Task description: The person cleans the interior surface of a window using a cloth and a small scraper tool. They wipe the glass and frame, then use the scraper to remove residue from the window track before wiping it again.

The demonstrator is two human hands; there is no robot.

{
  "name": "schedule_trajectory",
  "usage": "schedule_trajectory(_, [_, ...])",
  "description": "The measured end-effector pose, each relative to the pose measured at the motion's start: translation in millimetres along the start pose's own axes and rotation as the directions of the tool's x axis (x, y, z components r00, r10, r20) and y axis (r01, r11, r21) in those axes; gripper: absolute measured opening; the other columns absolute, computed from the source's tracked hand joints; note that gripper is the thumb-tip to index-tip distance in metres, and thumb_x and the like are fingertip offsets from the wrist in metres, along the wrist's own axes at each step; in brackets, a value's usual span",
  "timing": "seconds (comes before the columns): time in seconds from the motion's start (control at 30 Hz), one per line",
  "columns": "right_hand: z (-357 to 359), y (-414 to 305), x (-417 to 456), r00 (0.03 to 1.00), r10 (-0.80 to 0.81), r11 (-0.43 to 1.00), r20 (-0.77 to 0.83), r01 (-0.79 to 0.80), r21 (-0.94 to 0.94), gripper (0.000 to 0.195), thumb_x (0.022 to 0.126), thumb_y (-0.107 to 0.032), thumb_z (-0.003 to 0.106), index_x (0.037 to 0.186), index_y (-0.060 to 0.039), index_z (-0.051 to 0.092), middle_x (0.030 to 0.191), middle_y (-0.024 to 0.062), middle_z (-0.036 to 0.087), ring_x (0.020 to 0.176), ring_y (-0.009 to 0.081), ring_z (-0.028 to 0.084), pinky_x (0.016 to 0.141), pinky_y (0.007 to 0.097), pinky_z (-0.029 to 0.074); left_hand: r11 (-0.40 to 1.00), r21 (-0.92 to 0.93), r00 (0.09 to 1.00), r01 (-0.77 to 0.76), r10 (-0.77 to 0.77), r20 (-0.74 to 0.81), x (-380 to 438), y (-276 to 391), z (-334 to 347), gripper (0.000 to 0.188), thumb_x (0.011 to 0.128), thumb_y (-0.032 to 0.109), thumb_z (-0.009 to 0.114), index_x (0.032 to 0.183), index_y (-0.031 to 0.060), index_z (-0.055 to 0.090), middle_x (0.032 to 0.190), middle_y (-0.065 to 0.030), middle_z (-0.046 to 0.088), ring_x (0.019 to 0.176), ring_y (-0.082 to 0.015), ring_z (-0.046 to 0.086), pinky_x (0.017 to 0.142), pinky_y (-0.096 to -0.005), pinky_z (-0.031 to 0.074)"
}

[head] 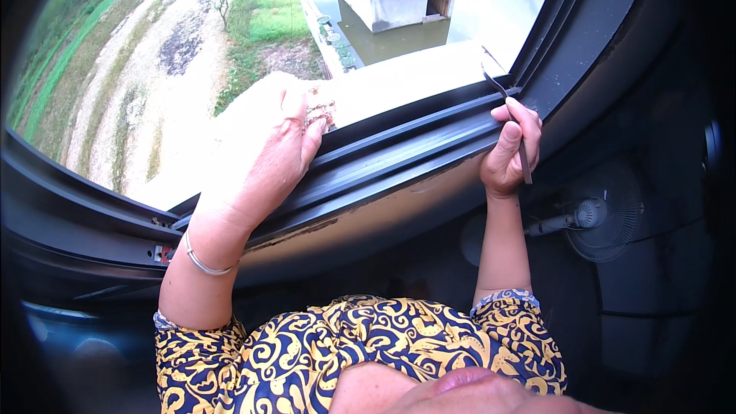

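Observation:
My left hand (270,149) reaches over the window's lower frame, fingers closed on a crumpled, patterned piece of cloth or paper (321,108); glare hides much of it. At the right end of the dark metal sliding-window track (402,141), my right hand (513,146) grips a slim metal utensil (525,165) by its handle. The curved upper part of the utensil crosses the track near the frame's corner. Its far tip is washed out by bright light, so I cannot tell whether it is a fork or a spoon.
The upright window frame (581,34) rises beside my right hand. Below the track is a pale wall edge (356,218) with dark marks. An electric fan (604,215) stands at the right. Outside are a small concrete structure (397,3), standing water (391,49) and a dirt strip (138,80).

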State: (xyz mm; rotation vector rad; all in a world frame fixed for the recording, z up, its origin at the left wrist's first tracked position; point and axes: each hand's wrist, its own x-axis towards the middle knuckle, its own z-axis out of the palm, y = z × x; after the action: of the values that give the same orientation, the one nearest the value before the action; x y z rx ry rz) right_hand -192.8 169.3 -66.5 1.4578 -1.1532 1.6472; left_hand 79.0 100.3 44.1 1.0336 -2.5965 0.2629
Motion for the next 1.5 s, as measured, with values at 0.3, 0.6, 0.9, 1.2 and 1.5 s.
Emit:
schedule_trajectory(0.3, [-13.4,-8.2,5.3,0.996,-0.002,0.999,0.091,0.005,-0.032,0.028,0.101,-0.019,0.037,0.114,0.0038,0.047,0.082,0.0119,0.055,0.073,0.0197,0.051,0.071,0.0319,0.044,0.996,-0.010,0.990,0.090,-0.088,0.112,3.4,12.4,-14.6,0.036,0.087,0.017,0.058,0.118,0.0004,0.049,0.117,-0.0246,0.051,0.107,-0.0426,0.049,0.093,-0.0441,0.040])
schedule_trajectory(0.6, [-10.4,-8.6,4.8,0.999,0.005,0.999,0.031,-0.007,0.041,0.022,0.099,-0.016,0.041,0.110,0.0003,0.051,0.080,0.0087,0.059,0.071,0.0189,0.055,0.072,0.0318,0.044,0.982,-0.184,0.994,0.048,-0.029,0.105,6.8,1.9,-18.6,0.029,0.085,0.017,0.060,0.109,0.0009,0.055,0.107,-0.0212,0.054,0.102,-0.0394,0.051,0.088,-0.0413,0.042])
schedule_trajectory(0.9, [-6.3,-19.9,9.3,0.999,0.019,1.000,-0.028,-0.019,-0.020,0.019,0.096,-0.011,0.047,0.108,-0.0009,0.058,0.077,0.0061,0.061,0.069,0.0188,0.056,0.070,0.0306,0.043,0.868,-0.442,0.921,-0.229,0.340,0.190,33.3,-19.4,-18.0,0.013,0.084,0.009,0.064,0.094,0.0006,0.062,0.085,-0.0082,0.055,0.076,-0.0203,0.058,0.066,-0.0307,0.047])
schedule_trajectory(1.2, [-7.5,-26.4,11.5,0.997,0.030,0.999,-0.072,-0.033,-0.037,0.016,0.095,-0.010,0.048,0.104,-0.0022,0.058,0.076,0.0064,0.062,0.068,0.0201,0.058,0.068,0.0318,0.044,0.640,-0.545,0.768,-0.542,0.640,-0.012,131.2,41.3,37.9,0.017,0.086,0.018,0.064,0.090,0.0011,0.064,0.088,-0.0121,0.057,0.085,-0.0254,0.057,0.080,-0.0337,0.048])
schedule_trajectory(1.5, [-11.8,-27.9,12.0,0.997,0.020,0.999,-0.070,-0.024,-0.047,0.015,0.095,-0.010,0.047,0.103,-0.0021,0.058,0.076,0.0075,0.063,0.069,0.0199,0.058,0.068,0.0313,0.044,0.695,-0.464,0.806,-0.549,0.587,-0.074,173.5,79.2,65.2,0.023,0.089,0.022,0.061,0.101,0.0022,0.063,0.096,-0.0139,0.060,0.092,-0.0268,0.060,0.086,-0.0357,0.049])
